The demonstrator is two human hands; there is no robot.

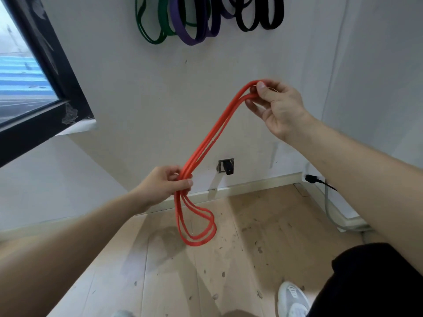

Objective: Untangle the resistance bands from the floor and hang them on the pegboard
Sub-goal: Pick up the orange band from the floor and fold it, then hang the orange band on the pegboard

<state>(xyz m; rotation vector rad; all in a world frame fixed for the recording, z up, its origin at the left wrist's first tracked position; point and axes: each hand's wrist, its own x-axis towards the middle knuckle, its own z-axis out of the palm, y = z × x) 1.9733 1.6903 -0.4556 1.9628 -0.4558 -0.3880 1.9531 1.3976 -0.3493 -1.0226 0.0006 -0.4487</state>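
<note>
An orange-red resistance band [211, 133], doubled into several strands, stretches diagonally between my hands in front of the white wall. My right hand [275, 108] pinches its upper end between thumb and fingers. My left hand [168, 183] grips the strands lower down, and loose loops [199, 227] dangle below it, above the floor. High on the wall hang a green band [151, 26], a purple band [192, 30] and a black band [263, 17]. Their tops and whatever holds them are cut off by the frame's edge.
A dark-framed window [45, 72] fills the left side. A wall socket with a black plug [226, 167] sits low on the wall, and a cable [320, 181] runs along the right skirting. The wooden floor [251, 259] is scuffed. My white shoe [293, 298] is at the bottom.
</note>
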